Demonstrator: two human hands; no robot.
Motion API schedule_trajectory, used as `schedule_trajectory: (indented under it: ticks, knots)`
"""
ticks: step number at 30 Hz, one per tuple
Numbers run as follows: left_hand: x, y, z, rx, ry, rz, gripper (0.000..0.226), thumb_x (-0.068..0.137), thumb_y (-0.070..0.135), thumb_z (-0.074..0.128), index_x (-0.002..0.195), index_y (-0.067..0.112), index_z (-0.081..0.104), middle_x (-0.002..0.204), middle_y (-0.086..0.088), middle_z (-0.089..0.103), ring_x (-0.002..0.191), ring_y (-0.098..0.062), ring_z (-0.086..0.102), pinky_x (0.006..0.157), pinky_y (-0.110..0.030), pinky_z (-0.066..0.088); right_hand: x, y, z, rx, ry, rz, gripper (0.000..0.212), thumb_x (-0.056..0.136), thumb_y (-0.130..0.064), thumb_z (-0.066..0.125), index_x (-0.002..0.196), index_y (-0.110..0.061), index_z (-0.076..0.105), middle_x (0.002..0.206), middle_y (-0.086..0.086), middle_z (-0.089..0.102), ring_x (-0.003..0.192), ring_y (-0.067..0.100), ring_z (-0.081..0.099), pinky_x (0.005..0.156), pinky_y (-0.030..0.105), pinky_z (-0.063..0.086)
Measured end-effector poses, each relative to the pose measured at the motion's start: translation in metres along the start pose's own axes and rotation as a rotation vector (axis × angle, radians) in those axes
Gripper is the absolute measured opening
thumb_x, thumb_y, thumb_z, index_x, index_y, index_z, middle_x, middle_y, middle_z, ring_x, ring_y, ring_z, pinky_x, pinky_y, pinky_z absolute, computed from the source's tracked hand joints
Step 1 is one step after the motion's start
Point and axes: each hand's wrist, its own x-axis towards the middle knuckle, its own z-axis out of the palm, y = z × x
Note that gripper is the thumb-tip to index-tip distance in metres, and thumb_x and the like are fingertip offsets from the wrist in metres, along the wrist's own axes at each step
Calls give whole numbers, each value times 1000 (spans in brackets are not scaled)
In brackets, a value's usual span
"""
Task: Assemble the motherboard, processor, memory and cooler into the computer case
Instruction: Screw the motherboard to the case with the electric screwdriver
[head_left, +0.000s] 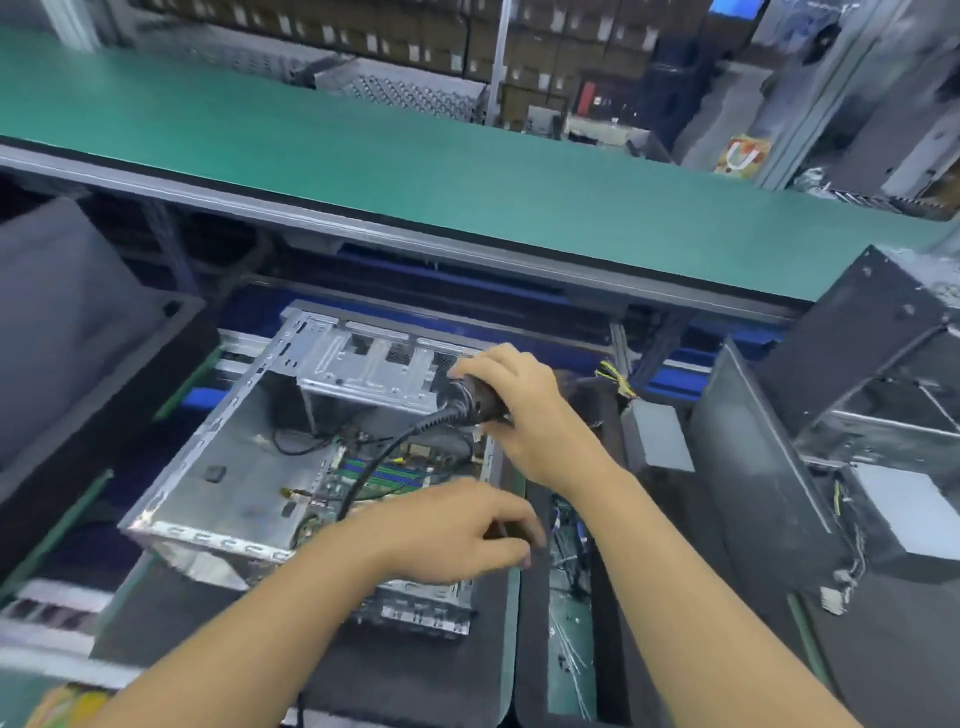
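Just over the case (208, 532), right hand (524, 410) around corded tool (467, 402)

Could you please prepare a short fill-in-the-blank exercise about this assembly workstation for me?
1. The right hand grips a ____ cylindrical corded tool.
2. The open silver metal computer case has its opening facing ____ (up or down).
3. The long flat conveyor belt behind the case is ____.
4. The left hand is ____ the camera than the right hand (nearer or farther).
Missing words: black; up; green; nearer.
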Motion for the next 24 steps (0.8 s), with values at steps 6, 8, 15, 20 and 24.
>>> schedule_trajectory:
  ticks: [6,8,15,20,24]
  knots:
    - [-58,23,-18,-408,677,66,31,71,4,46,77,24,69,62,2,63,48,-14,51,48,-21,39,23,-13,38,-97,-67,-177,45,77,-25,58,122,-22,62,109,7,63,95,30,57,82,35,31]
    - [-71,23,-17,-504,961,52,32,73,2,43,75,23,66,61,3,57,50,-15,43,49,-25,34,34,-30,56,-112,-33,-220,47,71,-25,63,117,-28,54,106,-3,57,92,24,53,82,29,22]
    - [-127,-21,-32,-282,1285,-419,25,88,11,52,110,21,59,110,8,54,101,-6,56,86,-24,48,65,-102,107,-117,-43,-551,52,67,3,66,112,-23,68,113,1,62,100,28,57,93,33,31]
    - [-196,-75,-42,-822,1038,-688,24,93,47,50,88,37,71,82,15,70,75,-3,66,59,-14,44,76,-177,151,-120,-149,-761,48,65,-1,55,101,-25,75,110,6,68,114,27,46,106,42,28]
    - [-274,-121,-41,-1340,920,-560,35,90,51,58,101,22,75,86,1,69,77,-14,65,63,-26,50,78,-233,199,-109,-210,-841,40,74,-6,50,94,-31,74,104,7,62,112,30,42,107,43,33]
